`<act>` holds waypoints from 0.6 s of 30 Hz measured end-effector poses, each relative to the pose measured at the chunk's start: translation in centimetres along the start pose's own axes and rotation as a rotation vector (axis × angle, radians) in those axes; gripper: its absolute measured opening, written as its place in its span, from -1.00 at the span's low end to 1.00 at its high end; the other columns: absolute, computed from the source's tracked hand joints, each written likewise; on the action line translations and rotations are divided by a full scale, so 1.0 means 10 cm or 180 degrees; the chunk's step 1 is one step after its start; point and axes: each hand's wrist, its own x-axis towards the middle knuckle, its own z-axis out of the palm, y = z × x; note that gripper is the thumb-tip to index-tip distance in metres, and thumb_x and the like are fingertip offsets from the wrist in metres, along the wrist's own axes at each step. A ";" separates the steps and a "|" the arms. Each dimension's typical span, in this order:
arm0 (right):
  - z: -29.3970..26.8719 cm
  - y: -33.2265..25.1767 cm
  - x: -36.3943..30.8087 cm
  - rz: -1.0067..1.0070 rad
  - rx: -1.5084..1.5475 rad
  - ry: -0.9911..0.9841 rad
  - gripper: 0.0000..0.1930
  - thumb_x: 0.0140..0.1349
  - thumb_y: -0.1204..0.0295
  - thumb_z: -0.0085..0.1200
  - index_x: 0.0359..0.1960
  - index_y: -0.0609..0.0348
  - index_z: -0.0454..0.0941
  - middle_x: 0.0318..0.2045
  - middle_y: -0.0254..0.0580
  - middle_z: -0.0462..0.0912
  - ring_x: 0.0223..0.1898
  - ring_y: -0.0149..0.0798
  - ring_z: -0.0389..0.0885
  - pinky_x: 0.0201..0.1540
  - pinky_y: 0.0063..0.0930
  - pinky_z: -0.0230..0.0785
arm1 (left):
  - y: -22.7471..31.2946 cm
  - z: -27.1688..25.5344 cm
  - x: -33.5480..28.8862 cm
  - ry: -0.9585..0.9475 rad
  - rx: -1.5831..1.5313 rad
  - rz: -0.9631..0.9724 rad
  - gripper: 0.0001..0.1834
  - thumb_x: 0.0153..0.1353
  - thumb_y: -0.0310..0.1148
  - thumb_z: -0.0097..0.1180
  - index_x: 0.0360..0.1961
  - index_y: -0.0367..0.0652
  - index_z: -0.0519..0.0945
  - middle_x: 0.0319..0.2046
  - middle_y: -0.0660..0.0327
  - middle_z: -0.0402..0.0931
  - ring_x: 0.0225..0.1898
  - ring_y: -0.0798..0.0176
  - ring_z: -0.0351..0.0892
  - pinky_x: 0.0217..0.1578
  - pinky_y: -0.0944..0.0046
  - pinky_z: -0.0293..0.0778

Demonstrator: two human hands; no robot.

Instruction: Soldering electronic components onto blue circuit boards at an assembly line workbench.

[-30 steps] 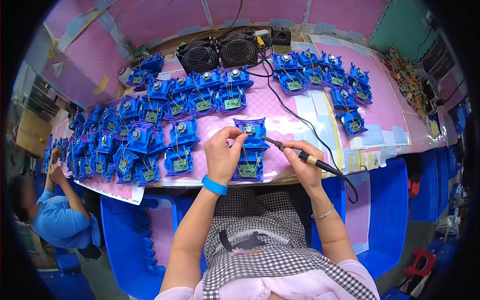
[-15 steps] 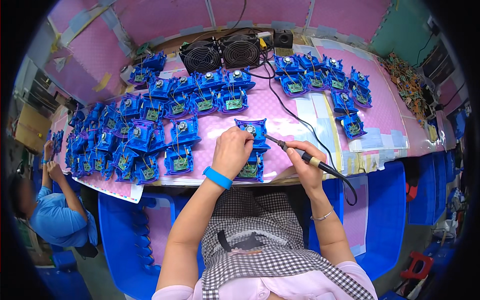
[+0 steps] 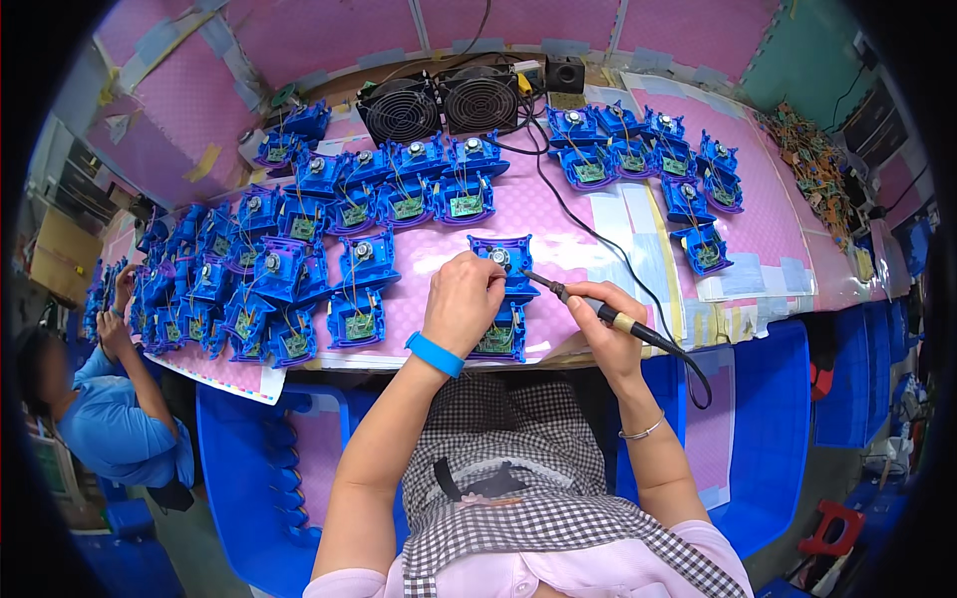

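Note:
In front of me lies an opened blue plastic housing (image 3: pixel 516 283), its upper half carrying a round silver speaker (image 3: pixel 500 257) and its lower half a green circuit board (image 3: pixel 495 340). My left hand (image 3: pixel 465 302) is closed at the upper half, fingertips pinched beside the speaker; what they pinch is too small to make out. My right hand (image 3: pixel 608 324) grips a soldering iron (image 3: pixel 598 308) like a pen. The iron's tip reaches the housing just right of the speaker; whether it touches is unclear. A black cord trails from the handle's end.
Many similar blue housings (image 3: pixel 269 264) crowd the bench at left, with another group (image 3: pixel 688 199) at right. Two black fans (image 3: pixel 439 108) stand at the back. Loose boards (image 3: pixel 812 174) are heaped far right. Blue bins (image 3: pixel 269 478) flank me below. A person in blue (image 3: pixel 125 424) works at left.
The iron's tip has shifted slightly left toward the speaker, my right hand moving with it. My left hand stays in place. The person at left has raised their hands a little.

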 end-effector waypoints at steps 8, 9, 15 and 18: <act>0.01 -0.03 -0.02 0.0029 -0.0048 0.0008 -0.86 0.05 0.49 0.24 -0.33 0.21 0.70 -0.49 -0.22 0.68 -0.55 -0.48 0.54 -0.51 -0.60 0.25 | 0.00 0.00 -0.01 0.0018 -0.0028 -0.0017 -0.88 -0.05 -0.46 0.24 -0.44 -0.25 0.69 -0.47 0.07 0.60 -0.41 0.05 0.61 -0.34 0.11 0.50; 0.01 -0.04 -0.03 0.0030 -0.0051 0.0009 -0.86 0.05 0.49 0.24 -0.33 0.21 0.70 -0.49 -0.22 0.68 -0.55 -0.48 0.54 -0.51 -0.60 0.25 | 0.00 0.01 0.00 0.0005 -0.0022 -0.0036 -0.88 -0.05 -0.46 0.23 -0.43 -0.25 0.69 -0.48 0.06 0.60 -0.41 0.05 0.61 -0.34 0.11 0.50; -0.05 -0.13 -0.05 0.0322 0.0095 -0.0072 -0.86 0.08 0.51 0.23 -0.31 0.27 0.68 -0.43 -0.18 0.71 -0.47 -0.44 0.61 -0.43 -0.63 0.35 | 0.01 -0.01 -0.01 0.0003 0.0010 -0.0024 -0.87 -0.04 -0.46 0.23 -0.43 -0.24 0.69 -0.48 0.05 0.60 -0.42 0.06 0.61 -0.34 0.12 0.50; -0.06 -0.16 -0.05 0.0382 0.0089 0.0025 -0.86 0.09 0.54 0.21 -0.30 0.30 0.66 -0.39 -0.13 0.71 -0.43 -0.40 0.63 -0.38 -0.59 0.40 | 0.03 -0.03 0.00 -0.0087 -0.0079 -0.0090 -0.89 0.00 -0.45 0.16 -0.46 -0.24 0.67 -0.44 -0.03 0.57 -0.35 -0.05 0.59 -0.27 0.03 0.51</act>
